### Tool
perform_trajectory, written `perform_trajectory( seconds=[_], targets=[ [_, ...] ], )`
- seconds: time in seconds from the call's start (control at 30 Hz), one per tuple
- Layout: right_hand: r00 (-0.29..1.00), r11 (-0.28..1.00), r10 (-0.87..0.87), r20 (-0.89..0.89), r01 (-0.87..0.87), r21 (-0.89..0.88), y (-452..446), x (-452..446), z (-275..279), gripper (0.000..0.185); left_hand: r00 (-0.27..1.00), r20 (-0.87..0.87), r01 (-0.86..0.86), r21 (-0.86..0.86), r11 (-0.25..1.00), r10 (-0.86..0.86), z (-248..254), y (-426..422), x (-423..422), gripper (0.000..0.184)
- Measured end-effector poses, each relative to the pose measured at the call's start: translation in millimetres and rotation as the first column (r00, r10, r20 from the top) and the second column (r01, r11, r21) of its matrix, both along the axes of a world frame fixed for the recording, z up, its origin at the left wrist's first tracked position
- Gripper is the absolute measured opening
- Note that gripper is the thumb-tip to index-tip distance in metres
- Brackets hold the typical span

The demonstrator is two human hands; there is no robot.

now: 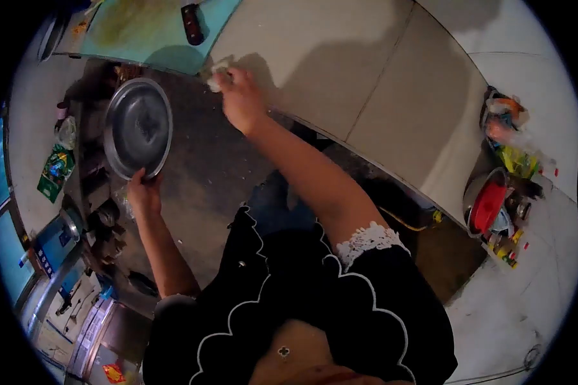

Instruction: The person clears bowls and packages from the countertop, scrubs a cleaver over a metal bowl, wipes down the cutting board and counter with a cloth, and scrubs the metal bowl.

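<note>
My left hand [146, 190] grips the near rim of a round metal basin [139, 128], which hangs over the floor at the left with its inside facing me. No contents can be made out in it. At the counter's edge, my right hand [241, 99] has its fingers curled around a small whitish thing [216, 82], too blurred to name. Just left of that hand lies a green cutting board [141, 32], and a knife with a dark handle [192, 24] rests on it.
The tiled counter [327, 70] runs from the top to the right. A red basin [488, 204], bottles and plastic bags stand at its right end. A green packet [56, 170] lies at the left. Small bits are scattered over the floor [205, 212].
</note>
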State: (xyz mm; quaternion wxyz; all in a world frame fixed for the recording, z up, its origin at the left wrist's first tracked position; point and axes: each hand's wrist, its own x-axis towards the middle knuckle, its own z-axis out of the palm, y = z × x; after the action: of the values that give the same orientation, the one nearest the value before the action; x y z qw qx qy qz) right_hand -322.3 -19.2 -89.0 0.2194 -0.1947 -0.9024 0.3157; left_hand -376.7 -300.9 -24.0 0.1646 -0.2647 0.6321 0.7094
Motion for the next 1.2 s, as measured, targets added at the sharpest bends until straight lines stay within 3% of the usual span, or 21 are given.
perform_trajectory(
  seconds=[0.07,0.13,0.2,0.27,0.3,0.33,0.37,0.4,0.43,0.47,0.53,0.57,0.67,0.77,0.9,0.93,1.0,1.07,1.1,1.17,1.2],
  targets=[
    [0.994,0.988,0.103,-0.036,-0.106,-0.116,4.0,-2.7,2.9,0.039,0.999,0.021,-0.029,0.114,0.993,0.027,-0.7,1.3,0.0,0.035],
    [0.994,0.982,0.090,-0.063,-0.099,-0.161,18.8,10.2,16.9,0.035,0.972,-0.017,0.223,-0.230,0.947,-0.233,-7.0,-13.9,-5.6,0.036],
    [0.997,0.989,-0.006,-0.082,-0.007,-0.149,39.7,48.7,37.0,0.030,0.970,-0.022,0.231,-0.243,0.942,-0.244,-17.2,-10.8,-7.4,0.037],
    [0.967,0.931,-0.181,-0.182,0.109,-0.349,77.5,99.5,25.6,0.030,1.000,0.016,-0.005,0.055,0.998,0.004,-6.0,13.4,-6.3,0.036],
    [0.942,0.753,-0.335,0.022,0.282,-0.595,97.7,125.7,31.4,0.031,1.000,0.011,0.023,0.051,0.998,-0.024,-4.4,18.3,-8.0,0.034],
    [0.860,0.529,-0.507,0.061,0.366,-0.766,118.4,160.7,19.9,0.032,0.998,0.024,0.054,0.026,0.998,-0.054,-9.2,16.2,-11.9,0.033],
    [0.865,0.739,-0.495,0.076,0.466,-0.486,146.6,204.2,19.6,0.033,0.996,0.037,0.085,0.000,0.996,-0.085,-18.6,12.0,-16.7,0.032],
    [0.780,0.449,-0.616,0.108,0.461,-0.765,169.4,237.7,29.7,0.037,0.992,0.048,0.116,-0.025,0.993,-0.115,-23.5,12.2,-20.8,0.031],
    [0.591,0.219,-0.797,0.125,0.475,-0.852,177.6,257.4,53.4,0.035,0.991,0.049,0.122,-0.022,0.992,-0.121,-23.0,19.0,-21.3,0.030],
    [0.692,0.435,-0.711,0.124,0.571,-0.696,199.6,302.7,38.2,0.035,0.991,0.049,0.129,-0.020,0.991,-0.128,-21.7,27.9,-20.3,0.029],
    [0.616,0.303,-0.773,0.155,0.572,-0.762,235.0,368.8,16.4,0.034,0.989,0.049,0.143,0.006,0.990,-0.143,-18.8,41.9,-19.9,0.028],
    [0.430,-0.047,-0.874,0.227,0.391,-0.919,246.2,383.7,15.0,0.034,0.987,0.050,0.149,0.029,0.988,-0.150,-16.9,48.4,-20.0,0.027],
    [0.320,0.110,-0.872,0.371,0.866,-0.488,261.2,413.8,11.2,0.034,0.982,0.079,0.170,0.041,0.985,-0.173,-14.5,58.4,-23.3,0.024],
    [0.396,0.327,-0.896,0.199,0.894,-0.307,253.4,418.0,16.7,0.038,0.980,0.082,0.177,0.034,0.984,-0.180,-19.0,62.2,-27.8,0.021],
    [0.527,0.565,-0.823,0.211,0.796,0.218,232.0,398.1,17.6,0.046,0.981,0.055,0.187,0.007,0.982,-0.187,-13.4,67.4,-28.9,0.020],
    [0.530,0.555,-0.830,0.172,0.755,0.349,223.9,385.0,17.8,0.047,0.911,-0.079,0.377,-0.238,0.895,-0.405,-28.6,54.3,-33.4,0.021],
    [0.550,0.550,-0.822,0.149,0.698,0.458,220.5,364.2,10.5,0.049,0.597,-0.133,0.490,-0.720,0.491,-0.791,-68.7,14.4,-42.4,0.022],
    [0.567,0.588,-0.801,0.191,0.686,0.428,218.8,345.3,-3.4,0.049,0.907,-0.056,0.387,-0.278,0.879,-0.417,-13.5,54.8,-23.8,0.024],
    [0.627,0.624,-0.761,0.163,0.640,0.448,213.8,329.2,-8.9,0.047,0.975,0.061,0.217,-0.036,0.976,-0.215,5.8,71.9,-14.9,0.025],
    [0.730,0.671,-0.675,0.104,0.550,0.497,187.7,277.8,-19.1,0.044,0.979,-0.004,0.206,-0.032,0.978,-0.206,5.5,68.4,-8.7,0.027],
    [0.783,0.771,-0.597,0.174,0.501,0.393,169.4,242.1,-7.8,0.040,0.978,-0.038,0.204,-0.027,0.979,-0.205,6.1,65.2,-7.3,0.028]
  ],
)
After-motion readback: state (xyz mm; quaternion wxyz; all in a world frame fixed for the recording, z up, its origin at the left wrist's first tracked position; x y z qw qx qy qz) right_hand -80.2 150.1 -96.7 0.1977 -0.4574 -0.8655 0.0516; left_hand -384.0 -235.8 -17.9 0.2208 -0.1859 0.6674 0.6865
